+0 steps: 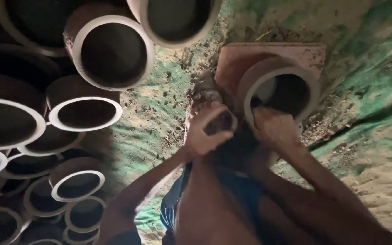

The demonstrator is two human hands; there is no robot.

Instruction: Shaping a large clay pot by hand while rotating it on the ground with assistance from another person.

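Clay pot [280, 90] on its square slab [296, 52] is gripped at its seven-o'clock rim by the right hand [273, 127], while a small dark object [223, 122] is clasped in the left hand [203, 131], so shaping seems underway and steady pressure is called for next.

One clay pot [277, 86] sits on one square slab [305, 53], with about fifteen more pots [110, 52] stacked left of the slab.

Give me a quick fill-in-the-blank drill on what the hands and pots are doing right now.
1. The right hand grips the rim of a clay pot standing on a pink ____ slab.
2. The left hand holds a small dark ____-shaped object.
3. The many finished pots are stacked on the ____ side of the view.

Missing words: square; ring; left
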